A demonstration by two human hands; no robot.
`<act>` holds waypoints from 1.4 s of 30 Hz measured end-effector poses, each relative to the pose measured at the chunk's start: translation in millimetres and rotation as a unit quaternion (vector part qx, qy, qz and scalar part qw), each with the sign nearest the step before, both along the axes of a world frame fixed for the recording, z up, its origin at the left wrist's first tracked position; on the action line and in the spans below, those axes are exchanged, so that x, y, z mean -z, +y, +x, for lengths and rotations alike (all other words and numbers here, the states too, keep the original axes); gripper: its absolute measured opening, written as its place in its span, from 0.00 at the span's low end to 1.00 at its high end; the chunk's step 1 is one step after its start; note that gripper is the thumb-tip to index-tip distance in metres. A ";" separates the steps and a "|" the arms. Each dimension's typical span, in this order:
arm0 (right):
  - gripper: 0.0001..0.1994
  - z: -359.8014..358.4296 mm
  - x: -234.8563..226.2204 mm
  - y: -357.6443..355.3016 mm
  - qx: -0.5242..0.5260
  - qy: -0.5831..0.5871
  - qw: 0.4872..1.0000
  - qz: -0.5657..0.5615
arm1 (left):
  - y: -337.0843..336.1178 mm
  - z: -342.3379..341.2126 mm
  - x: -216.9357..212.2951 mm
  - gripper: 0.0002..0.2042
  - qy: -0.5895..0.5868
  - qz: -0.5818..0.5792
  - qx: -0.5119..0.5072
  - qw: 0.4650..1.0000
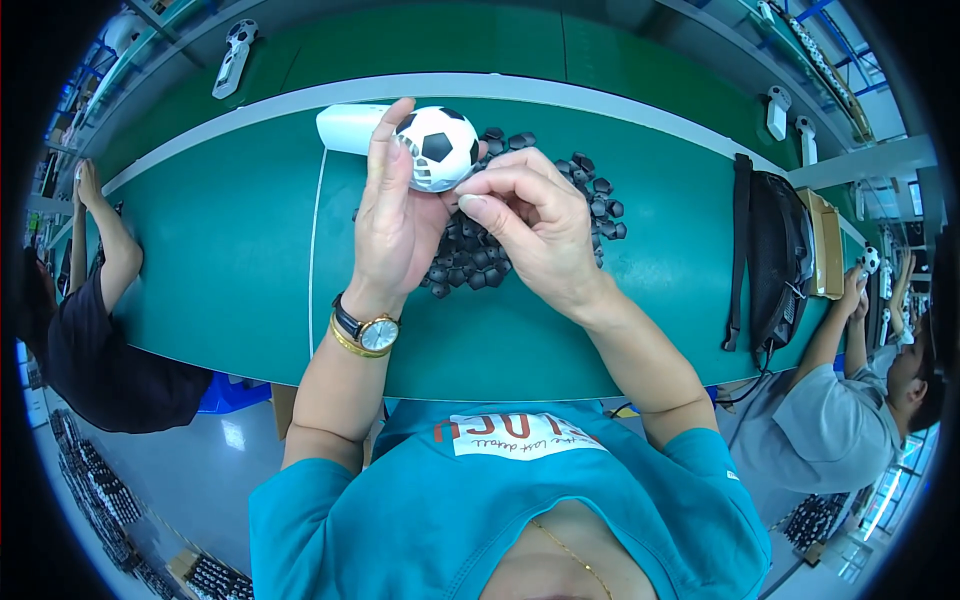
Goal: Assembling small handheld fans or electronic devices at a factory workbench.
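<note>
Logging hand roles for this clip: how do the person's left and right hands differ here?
The left hand wears a gold wristwatch; the right hand has a bare wrist. The left hand stands upright, cupping the white-and-black football-patterned round gadget; the right hand curls in, fingertips pinched at its lower edge. Both hover above the pile of small black caps.

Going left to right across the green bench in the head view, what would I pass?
Co-worker's arm → left hand holding the football-patterned ball → right hand → pile of small black parts → black bag → cardboard box → another co-worker's hands.
</note>
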State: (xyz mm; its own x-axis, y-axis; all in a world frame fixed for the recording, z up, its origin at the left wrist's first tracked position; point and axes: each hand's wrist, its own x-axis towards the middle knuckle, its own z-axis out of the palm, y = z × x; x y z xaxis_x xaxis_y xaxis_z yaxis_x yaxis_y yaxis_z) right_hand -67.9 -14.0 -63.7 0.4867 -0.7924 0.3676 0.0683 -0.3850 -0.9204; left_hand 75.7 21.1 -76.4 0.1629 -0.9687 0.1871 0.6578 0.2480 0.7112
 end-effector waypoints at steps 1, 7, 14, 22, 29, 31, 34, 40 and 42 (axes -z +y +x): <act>0.07 3.1 2.8 -0.3 0.037 0.004 0.993 -0.113 | -0.1 0.0 -0.3 0.22 0.000 0.000 -0.001 1.000; 0.06 13.5 10.6 1.5 0.077 -0.014 0.991 -0.111 | -0.2 -2.0 -2.0 0.22 -0.001 -0.002 0.002 1.000; 0.07 14.7 10.2 -4.5 0.120 0.017 0.969 -0.215 | -1.2 -5.4 -3.7 0.23 0.009 0.003 0.000 1.000; 0.09 14.7 11.1 -9.2 0.137 0.011 0.957 -0.255 | -0.9 -6.5 -3.9 0.22 0.005 0.000 -0.001 1.000; 0.13 14.3 7.5 -14.6 0.155 0.038 0.932 -0.327 | -2.1 -6.5 -2.4 0.22 -0.005 0.008 0.000 1.000; 0.13 13.9 8.2 -15.5 0.152 0.041 0.931 -0.328 | -2.4 -6.8 -1.7 0.23 -0.001 0.007 0.003 1.000; 0.13 12.5 9.1 -16.2 0.147 0.048 0.931 -0.330 | -2.8 -7.7 -1.4 0.23 0.001 0.006 0.005 1.000; 0.13 10.5 11.7 -16.5 0.140 0.055 0.935 -0.322 | -2.4 -8.1 -2.3 0.23 0.006 0.013 0.004 1.000; 0.13 10.0 11.6 -17.2 0.141 0.055 0.934 -0.322 | -2.7 -8.1 -1.6 0.23 0.007 0.013 0.006 1.000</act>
State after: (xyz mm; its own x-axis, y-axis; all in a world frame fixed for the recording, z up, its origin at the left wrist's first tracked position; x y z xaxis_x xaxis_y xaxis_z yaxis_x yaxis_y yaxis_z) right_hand -58.0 -31.2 -75.4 0.3542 -0.5263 0.7730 -0.2015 -0.8502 -0.4864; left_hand 67.6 18.4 -74.8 0.1542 -0.9752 0.1589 0.6705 0.2214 0.7081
